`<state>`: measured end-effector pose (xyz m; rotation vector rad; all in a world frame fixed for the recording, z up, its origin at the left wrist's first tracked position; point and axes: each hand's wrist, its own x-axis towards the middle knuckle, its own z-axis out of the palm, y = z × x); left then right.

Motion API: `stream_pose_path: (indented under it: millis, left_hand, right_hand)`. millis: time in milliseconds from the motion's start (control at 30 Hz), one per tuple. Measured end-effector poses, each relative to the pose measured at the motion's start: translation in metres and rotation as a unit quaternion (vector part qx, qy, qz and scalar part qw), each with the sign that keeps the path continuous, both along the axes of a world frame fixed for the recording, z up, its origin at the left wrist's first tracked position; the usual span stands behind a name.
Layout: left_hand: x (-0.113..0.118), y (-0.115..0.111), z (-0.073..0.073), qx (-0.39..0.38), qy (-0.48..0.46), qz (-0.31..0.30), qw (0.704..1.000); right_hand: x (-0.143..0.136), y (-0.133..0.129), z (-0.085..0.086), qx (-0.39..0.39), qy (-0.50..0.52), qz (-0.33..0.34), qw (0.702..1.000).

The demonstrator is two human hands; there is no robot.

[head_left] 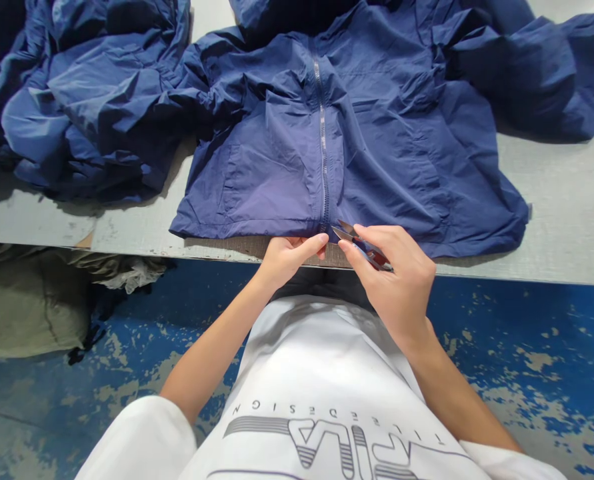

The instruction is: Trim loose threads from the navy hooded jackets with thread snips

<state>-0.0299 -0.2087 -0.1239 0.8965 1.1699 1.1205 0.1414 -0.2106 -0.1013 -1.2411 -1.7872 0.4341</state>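
Two bare hands, one navy jacket and one pair of thread snips, seen from the head view.

Item: jacket (391, 160), navy, thin crinkled cloth, lying front up at the near edge of the counter (557, 213), hem toward the person. Zip (323, 127) running down the middle, drawn together along the visible length. One sleeve spread to the right across the counter; upper part cut off by the top of the view.

Item: left hand (289, 257), at the counter's near edge. Grip closed, thumb above and fingers below, on the jacket's hem at the foot of the zip.

Item: right hand (397, 263), just beside the left, over the near edge. Grip closed around the snips (345, 231); blades parted, tips pointing toward the foot of the zip. Handle mostly hidden by the fingers, a reddish part showing.

Item: heap of navy garments (111, 113), rumpled, on the left part of the counter, reaching close to the near edge and meeting the jacket's left side.

Item: counter, pale grey, near edge chipped in places.

Item: stuffed sack (31, 303), drab green, below the counter's near edge at left.

Item: floor (501, 333), blue paint, worn through in patches.

Item: shirt (327, 360), white, dark lettering, on the person.
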Motion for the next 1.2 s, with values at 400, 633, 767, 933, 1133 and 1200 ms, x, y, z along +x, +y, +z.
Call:
stream_pose_path:
  millis: [400, 633, 767, 933, 1133, 1200]
  left_hand:
    - [-0.001, 0.0, 0.0, 0.005, -0.02, -0.004, 1.0]
    - [-0.001, 0.0, 0.001, -0.01, 0.004, -0.003, 1.0]
    - [0.0, 0.0, 0.001, -0.008, -0.009, 0.001, 1.0]
    - [0.001, 0.0, 0.001, -0.007, -0.01, 0.015, 1.0]
    - [0.003, -0.001, 0.009, -0.022, 0.017, -0.026, 0.999]
    - [0.002, -0.001, 0.01, -0.023, 0.025, -0.032, 0.999]
  right_hand:
    - [-0.003, -0.001, -0.002, 0.016, 0.006, -0.01, 1.0]
    - [-0.007, 0.0, -0.001, 0.02, 0.008, -0.02, 1.0]
    - [-0.008, 0.0, -0.001, 0.03, 0.002, -0.026, 0.999]
    - [-0.01, -0.001, -0.002, 0.036, 0.002, -0.029, 0.999]
    - [-0.018, 0.009, 0.003, 0.057, 0.013, -0.051, 0.997]
    - [-0.017, 0.012, 0.007, 0.06, 0.021, -0.064, 0.996]
